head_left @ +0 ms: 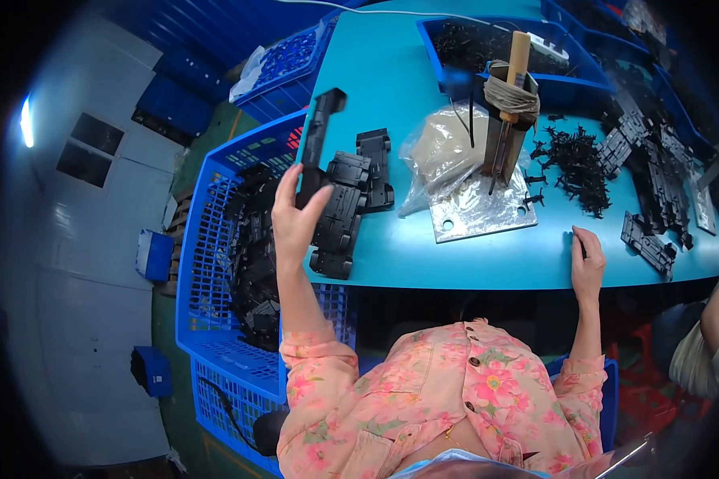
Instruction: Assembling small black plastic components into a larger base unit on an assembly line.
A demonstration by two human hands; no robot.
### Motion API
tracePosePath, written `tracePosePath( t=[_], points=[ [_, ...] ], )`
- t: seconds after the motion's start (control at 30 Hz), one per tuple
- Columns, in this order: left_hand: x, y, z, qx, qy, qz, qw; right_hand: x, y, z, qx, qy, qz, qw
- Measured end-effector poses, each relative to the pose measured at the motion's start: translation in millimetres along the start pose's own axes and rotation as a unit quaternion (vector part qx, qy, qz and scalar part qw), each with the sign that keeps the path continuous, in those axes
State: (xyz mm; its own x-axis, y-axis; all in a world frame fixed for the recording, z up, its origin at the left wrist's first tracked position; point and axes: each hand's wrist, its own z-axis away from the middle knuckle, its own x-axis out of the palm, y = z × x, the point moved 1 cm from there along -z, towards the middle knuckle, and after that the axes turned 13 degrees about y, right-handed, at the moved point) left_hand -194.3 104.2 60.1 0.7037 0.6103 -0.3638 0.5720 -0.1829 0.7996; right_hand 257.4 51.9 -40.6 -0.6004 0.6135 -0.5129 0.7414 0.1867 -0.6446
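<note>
My left hand (294, 219) is at the table's left edge, thumb and fingers around the lower end of a long black plastic part (318, 132). Beside it several black plastic chassis-like pieces (341, 215) lie in an overlapping group. My right hand (588, 262) rests at the front edge with its fingers curled; a dark spot shows between thumb and finger, too small to name. Between the hands stands a wooden-handled tool (519, 60), tied upright with a cloth band (510, 100) above a silvery metal plate (483, 222). A clear plastic bag (443, 152) lies against it.
A blue crate (208, 271) full of black parts stands at the table's left. Small black pieces (579, 168) are heaped right of the plate, with larger black parts (655, 172) beyond. A blue tray (439, 68) sits at the back. Another person's arm (713, 319) shows at far right.
</note>
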Motion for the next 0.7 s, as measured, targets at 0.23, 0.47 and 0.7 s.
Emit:
tracePosePath(
  t=[0.23,0.47,0.7],
  points=[
    [-3,34,87,0.095,-0.100,-0.053,0.989,-5,0,3,0.007,0.025,0.003,1.000],
    [2,32,149,0.197,-0.153,-0.084,0.965,9,-89,29,0.150,-0.122,-0.221,0.956],
    [25,34,178,0.245,-0.207,-0.080,0.944,64,-116,61,0.506,-0.260,-0.558,0.604]
  ],
)
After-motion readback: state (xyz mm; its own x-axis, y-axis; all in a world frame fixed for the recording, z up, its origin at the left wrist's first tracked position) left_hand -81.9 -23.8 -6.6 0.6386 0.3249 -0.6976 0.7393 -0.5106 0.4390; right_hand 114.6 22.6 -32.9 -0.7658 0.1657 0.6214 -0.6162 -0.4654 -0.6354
